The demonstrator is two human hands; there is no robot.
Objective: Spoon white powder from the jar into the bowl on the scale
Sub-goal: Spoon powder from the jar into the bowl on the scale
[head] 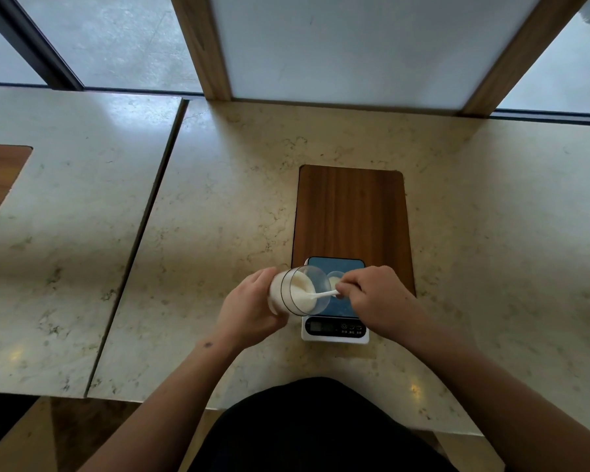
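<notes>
Over the scale, front centre: both hands busy, jar tipped, spoon in.
Jar (pixel 295 290): clear plastic, tilted hard on its side, mouth facing right twd the bowl; held up off the counter, its mouth over the scale's left edge.
Jar contents: white powder (pixel 300 284) banked vs the lower wall, roughly half full.
Left hand (pixel 249 306): wrapped round the jar's base end, fingers closed on it, firm hold.
Spoon (pixel 322 295): small, white, tip down in the powder inside the jar mouth, handle running right.
Right hand (pixel 372 296): pinching the spoon handle betw thumb + fingertips, closed on it; knuckles cover part of the bowl.
Bowl (pixel 333 276): small, clear, sitting on the scale platform just right of the jar mouth; some white powder in it already, amount hard to judge, half hidden by the right hand.
Scale (pixel 336 330): white body, dark glossy platform, display + buttons on the near strip; readout too small to read.
Board (pixel 351 212): dark wood panel set in the countertop, scale's far half sits on it.
Counter (pixel 218 199): pale marbled stone, seam on the left, 2nd wood inset at far left edge.
Room: frosted panel in a wood frame behind the counter, grey floor beyond the glass.
</notes>
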